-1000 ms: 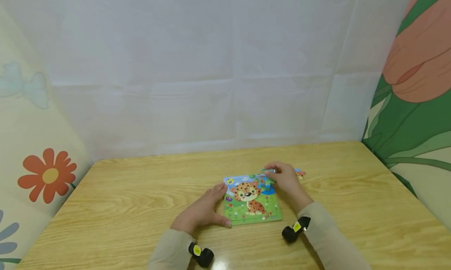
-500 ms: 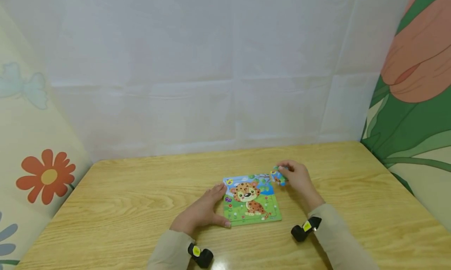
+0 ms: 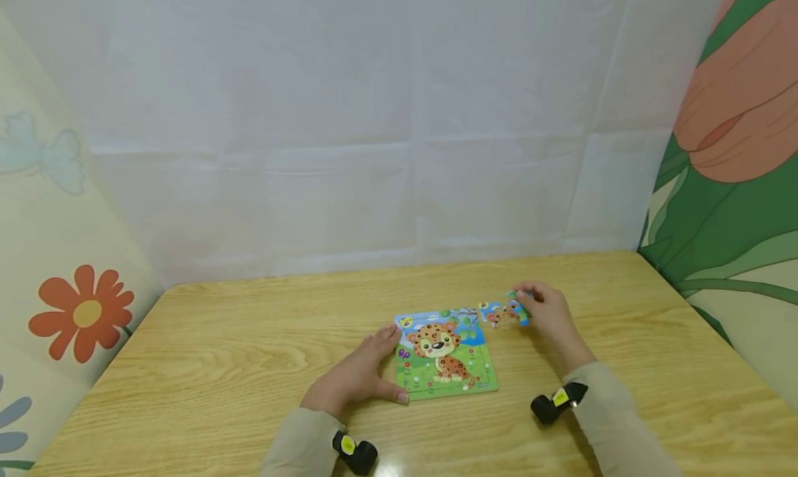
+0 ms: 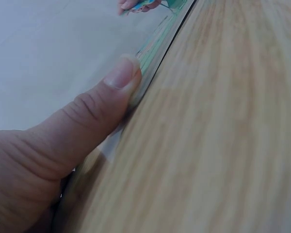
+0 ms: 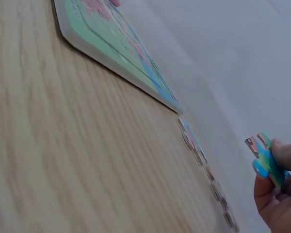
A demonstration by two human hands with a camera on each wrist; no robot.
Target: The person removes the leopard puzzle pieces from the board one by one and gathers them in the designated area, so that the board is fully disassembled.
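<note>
A square jigsaw puzzle board with a cartoon leopard lies on the wooden table. My left hand rests along its left side in the head view, fingers straight at the left edge and thumb at the near-left corner. My right hand, beyond the board's far right corner, pinches a blue and green puzzle piece between thumb and fingers. In the right wrist view this piece is raised and tilted. Beside the board's far right corner lie puzzle pieces with leopard print, flat on the table.
The wooden table surrounds the board. A white cloth hangs behind the table's far edge. Painted panels with flowers stand on both sides, including a red flower at left.
My right hand has moved right, away from the board, with a puzzle piece. The loose leopard pieces beside the board have come into fuller view. My left hand has stayed in place.
</note>
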